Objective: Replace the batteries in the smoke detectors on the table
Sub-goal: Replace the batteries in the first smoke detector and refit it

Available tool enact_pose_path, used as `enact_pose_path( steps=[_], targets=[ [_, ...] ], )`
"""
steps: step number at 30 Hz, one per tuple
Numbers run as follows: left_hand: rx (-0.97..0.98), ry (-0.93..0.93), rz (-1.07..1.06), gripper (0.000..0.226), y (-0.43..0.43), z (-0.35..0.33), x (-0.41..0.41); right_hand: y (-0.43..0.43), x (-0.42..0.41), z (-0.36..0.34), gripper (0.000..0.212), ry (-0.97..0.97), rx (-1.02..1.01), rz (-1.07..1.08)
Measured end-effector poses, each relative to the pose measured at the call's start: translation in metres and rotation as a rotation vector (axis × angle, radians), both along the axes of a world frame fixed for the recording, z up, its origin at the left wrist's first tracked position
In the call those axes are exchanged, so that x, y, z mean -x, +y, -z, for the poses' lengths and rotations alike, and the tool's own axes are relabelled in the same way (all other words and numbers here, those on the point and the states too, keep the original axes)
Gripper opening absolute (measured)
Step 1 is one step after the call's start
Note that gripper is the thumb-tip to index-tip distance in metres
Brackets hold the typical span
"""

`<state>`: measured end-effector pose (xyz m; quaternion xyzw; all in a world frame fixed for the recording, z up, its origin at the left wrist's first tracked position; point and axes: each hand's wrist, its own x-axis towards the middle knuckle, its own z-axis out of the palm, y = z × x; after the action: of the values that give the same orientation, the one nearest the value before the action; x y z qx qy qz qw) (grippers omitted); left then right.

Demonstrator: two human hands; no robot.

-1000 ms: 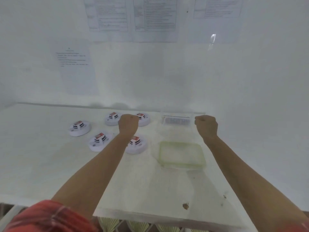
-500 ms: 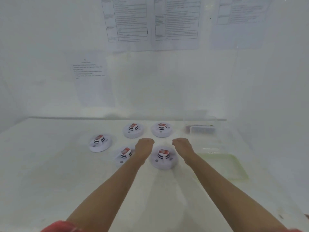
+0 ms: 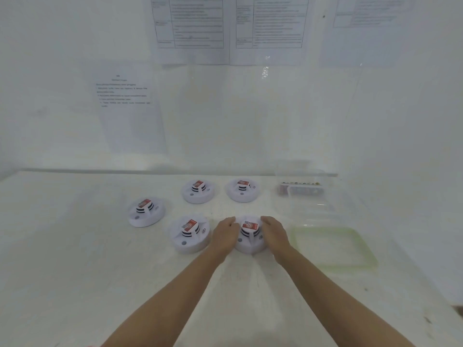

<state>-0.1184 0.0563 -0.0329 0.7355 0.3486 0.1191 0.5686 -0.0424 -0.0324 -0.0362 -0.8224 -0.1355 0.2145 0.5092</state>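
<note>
- Change: a second ago both hands hung apart over the table (image 3: pixel 75 246) as empty fists. Half a second ago they were coming down on either side of one smoke detector (image 3: pixel 250 246). Now they have closed on it.
- My left hand (image 3: pixel 225 234) has its fingers curled against the unit's left edge. My right hand (image 3: pixel 274 234) curls over the right edge. Both are narrow and hold the smoke detector between them.
- The unit sits flat on the table, not lifted. Its red-labelled top block shows in the gap between my hands.
- My reading is that the reach is done and work on this first unit is only starting. All the units look alike, so I judge that no battery has been swapped yet.
- Detectors number five. One is in my grip.
- A neighbour detector (image 3: pixel 189 234) lies just beside the left hand and an outer detector (image 3: pixel 146 212) lies further out that way. A back-left detector (image 3: pixel 198 191) and a back-right detector (image 3: pixel 241 190) sit beyond my fingertips.
- There is one clear box (image 3: pixel 300 196), beyond and outward of the right hand. It holds a row of small items, probably batteries, too blurred to count.
- One green-rimmed lid (image 3: pixel 325 230) lies flat just outward of the right wrist.
- There are two hands, and I see no tools.
</note>
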Motion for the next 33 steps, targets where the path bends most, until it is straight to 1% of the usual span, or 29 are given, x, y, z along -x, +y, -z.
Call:
enact_pose_path(
  steps=[2,6,10,11,13,14,15,17,19,20,21,22,23,25,27,29,30,32,33],
  targets=[
    [0.019,-0.020,0.000,0.045,-0.003,0.002,0.002,0.000,0.003,0.001,0.043,0.026,-0.045,0.015],
    [0.032,-0.037,0.000,0.045,-0.007,-0.002,0.001,-0.003,0.008,0.000,0.046,0.059,-0.102,0.036],
    [-0.020,-0.071,0.019,0.049,-0.005,-0.021,-0.004,-0.005,0.003,-0.012,0.050,0.035,-0.202,0.043],
    [-0.047,-0.096,0.037,0.043,-0.004,-0.028,-0.006,-0.005,0.001,-0.019,0.051,0.018,-0.227,0.038],
    [-0.126,-0.145,0.094,0.013,-0.003,-0.043,-0.010,-0.006,-0.006,-0.034,0.051,-0.020,-0.297,0.040],
    [-0.178,-0.184,0.126,0.016,-0.002,-0.050,-0.014,-0.006,-0.010,-0.043,0.051,-0.031,-0.337,0.048],
    [-0.221,-0.223,0.153,0.026,-0.002,-0.059,-0.015,-0.007,-0.014,-0.053,0.050,-0.046,-0.367,0.053],
    [-0.264,-0.268,0.202,0.057,0.000,-0.072,-0.024,-0.009,-0.022,-0.071,0.050,-0.093,-0.391,0.046],
    [-0.335,-0.282,0.237,0.096,-0.001,-0.081,-0.036,-0.012,-0.029,-0.087,0.049,-0.154,-0.367,0.023],
    [-0.358,-0.295,0.241,0.110,0.000,-0.084,-0.042,-0.015,-0.031,-0.095,0.049,-0.189,-0.337,0.005],
    [-0.363,-0.305,0.257,0.118,0.001,-0.085,-0.049,-0.018,-0.032,-0.102,0.048,-0.224,-0.305,-0.016],
    [-0.359,-0.317,0.284,0.118,0.002,-0.086,-0.055,-0.021,-0.033,-0.110,0.048,-0.258,-0.277,-0.037],
    [-0.356,-0.327,0.322,0.110,0.000,-0.090,-0.057,-0.024,-0.034,-0.117,0.047,-0.291,-0.258,-0.058],
    [-0.314,-0.390,0.377,0.087,-0.005,-0.097,-0.060,-0.033,-0.038,-0.130,0.047,-0.335,-0.249,-0.094],
    [-0.197,-0.437,0.385,0.068,-0.012,-0.099,-0.066,-0.044,-0.046,-0.141,0.046,-0.322,-0.280,-0.120],
    [-0.007,-0.450,0.379,0.053,-0.021,-0.100,-0.071,-0.055,-0.054,-0.145,0.040,-0.285,-0.329,-0.141],
    [0.087,-0.441,0.373,0.050,-0.024,-0.099,-0.075,-0.060,-0.059,-0.145,0.037,-0.277,-0.333,-0.152],
    [0.215,-0.421,0.367,0.058,-0.032,-0.096,-0.084,-0.067,-0.069,-0.141,0.037,-0.271,-0.322,-0.183],
    [0.265,-0.415,0.359,0.058,-0.035,-0.093,-0.090,-0.071,-0.074,-0.137,0.039,-0.279,-0.315,-0.193]
  ],
)
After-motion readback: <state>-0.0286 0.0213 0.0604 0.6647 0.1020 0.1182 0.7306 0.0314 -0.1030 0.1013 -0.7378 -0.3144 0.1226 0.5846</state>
